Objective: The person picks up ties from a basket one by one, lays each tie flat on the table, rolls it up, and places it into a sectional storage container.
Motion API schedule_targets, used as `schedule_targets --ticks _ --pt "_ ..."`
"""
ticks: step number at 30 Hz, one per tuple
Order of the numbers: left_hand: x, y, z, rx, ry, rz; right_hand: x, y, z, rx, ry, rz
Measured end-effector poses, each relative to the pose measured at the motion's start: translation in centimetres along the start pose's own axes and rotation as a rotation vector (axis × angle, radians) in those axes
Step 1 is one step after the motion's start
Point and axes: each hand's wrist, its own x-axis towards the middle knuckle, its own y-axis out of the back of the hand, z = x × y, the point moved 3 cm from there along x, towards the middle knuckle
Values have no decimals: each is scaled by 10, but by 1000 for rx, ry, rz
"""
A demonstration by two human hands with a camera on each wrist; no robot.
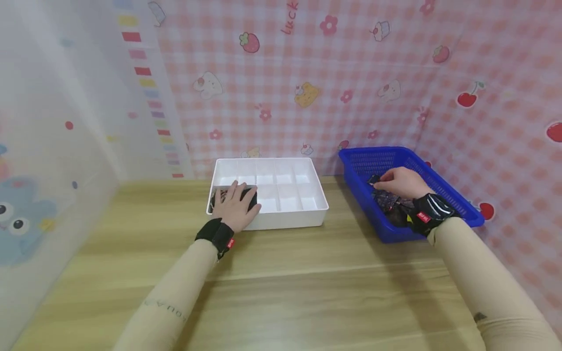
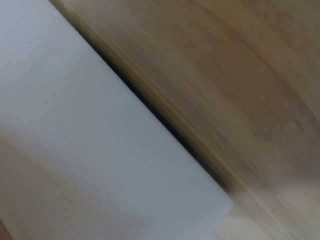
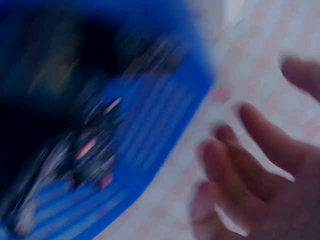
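Observation:
My left hand (image 1: 234, 209) lies with fingers spread over the front left compartments of a white divided box (image 1: 287, 220). Dark patterned things (image 1: 223, 196) show beneath and between those fingers; their kind cannot be made out. On the right, my right hand (image 1: 406, 183) is over a blue plastic basket (image 1: 373, 214) of dark crumpled items (image 1: 388, 200). In the head view its fingertips are close to a small dark piece (image 1: 373, 180). The blurred right wrist view has the fingers (image 3: 270, 137) and thumb apart, with nothing between them.
Both containers stand on a wood-grain table (image 1: 281, 292). A pink checked sheet (image 1: 281, 107) hangs behind and to the right, close to the basket. The left wrist view shows only the box's white side (image 2: 100, 130) and table surface.

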Motion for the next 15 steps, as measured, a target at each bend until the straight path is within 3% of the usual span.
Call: schedule_targets --ticks 4,7,11,15 --pt "-4 0 0 -5 6 -12 -3 -10 32 2 -5 -283" --pt "-3 -3 4 -21 -12 -5 -5 -18 38 9 -1 -355" --pt "-3 -2 3 -2 3 32 -2 -16 27 -71 16 -258" --pt "-5 2 0 -5 13 38 3 7 10 -62 -14 -22"
